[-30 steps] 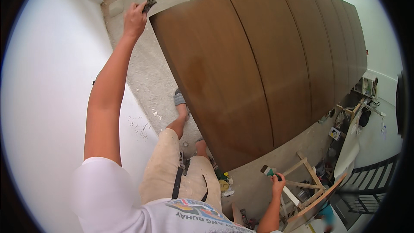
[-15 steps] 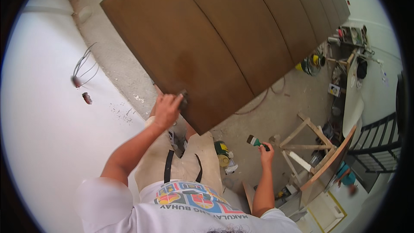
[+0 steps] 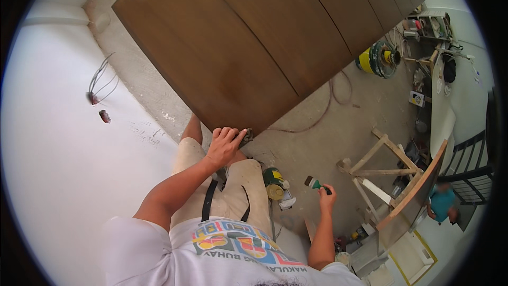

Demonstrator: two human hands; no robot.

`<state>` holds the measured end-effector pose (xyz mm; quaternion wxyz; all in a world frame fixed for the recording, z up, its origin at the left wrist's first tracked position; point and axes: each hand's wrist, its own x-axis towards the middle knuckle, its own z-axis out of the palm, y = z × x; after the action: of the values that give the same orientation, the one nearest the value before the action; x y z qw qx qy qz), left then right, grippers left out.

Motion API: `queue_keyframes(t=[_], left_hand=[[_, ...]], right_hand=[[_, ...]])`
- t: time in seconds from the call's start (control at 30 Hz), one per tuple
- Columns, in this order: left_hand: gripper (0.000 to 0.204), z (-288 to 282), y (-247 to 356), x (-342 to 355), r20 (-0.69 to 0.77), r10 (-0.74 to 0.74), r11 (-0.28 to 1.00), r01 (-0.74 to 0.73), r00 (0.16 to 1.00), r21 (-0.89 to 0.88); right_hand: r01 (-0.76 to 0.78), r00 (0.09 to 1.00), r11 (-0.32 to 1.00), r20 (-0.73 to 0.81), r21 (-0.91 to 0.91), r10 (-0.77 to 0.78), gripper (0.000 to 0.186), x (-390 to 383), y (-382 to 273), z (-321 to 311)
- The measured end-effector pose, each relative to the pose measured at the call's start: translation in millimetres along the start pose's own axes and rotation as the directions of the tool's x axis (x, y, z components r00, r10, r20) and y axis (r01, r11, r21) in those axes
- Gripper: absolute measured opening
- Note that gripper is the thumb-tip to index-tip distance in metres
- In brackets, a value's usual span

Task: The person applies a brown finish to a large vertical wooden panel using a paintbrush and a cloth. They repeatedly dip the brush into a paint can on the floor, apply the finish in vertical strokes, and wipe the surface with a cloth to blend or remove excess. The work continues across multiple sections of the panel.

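A large brown wooden panel (image 3: 233, 69) with dark grooves across it fills the upper middle. At its near corner, my left hand (image 3: 225, 145) is closed on a dark, crumpled rag (image 3: 246, 136), pressed against the panel's edge. Part of the rag is hidden under the fingers. My right hand (image 3: 327, 195) is held out over the floor to the right, apart from the panel. It grips a paintbrush (image 3: 316, 183) by its green handle, with the dark bristles pointing left.
Beside my knee stands a paint can (image 3: 274, 182). Another yellow and green bucket (image 3: 378, 59) sits beyond the panel, near a hose (image 3: 330, 100). A wooden frame (image 3: 383, 171) occupies the right, with a person in teal (image 3: 442, 203) past it. A white wall (image 3: 69, 153) borders the left.
My left hand has slid the rag rightward along the near end of the panel to its corner. The right hand still holds the brush. The person in teal shows more fully.
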<state>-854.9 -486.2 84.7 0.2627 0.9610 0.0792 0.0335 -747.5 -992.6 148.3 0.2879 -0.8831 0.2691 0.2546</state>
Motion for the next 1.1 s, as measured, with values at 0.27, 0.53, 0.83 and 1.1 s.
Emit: queue_keyframes(t=[0.27,0.53,0.83,1.1], left_hand=[[0.048,-76.2,-203.5,94.9,-0.367,-0.157,0.926,0.266,0.917,0.268],[0.046,-193.2,-442.3,203.4,-0.496,-0.235,0.8,0.456,0.836,0.389],[0.036,-278.0,-608.0,260.5,-0.567,-0.457,0.709,0.666,0.685,0.233],[0.044,-247.6,-525.0,243.1,-0.462,-0.335,0.87,0.458,0.821,0.184]], right_hand=[[0.05,0.998,0.998,0.032,-0.03,-0.049,0.022,-4.2,-34.4,14.3],[0.055,0.998,0.995,-0.01,-0.086,-0.056,0.019,-13.5,-116.0,60.0],[0.126,0.991,0.981,0.065,-0.149,-0.117,0.021,-16.2,-214.2,109.3],[0.171,0.98,0.979,0.123,-0.113,-0.157,0.021,-9.2,-226.0,116.5]])
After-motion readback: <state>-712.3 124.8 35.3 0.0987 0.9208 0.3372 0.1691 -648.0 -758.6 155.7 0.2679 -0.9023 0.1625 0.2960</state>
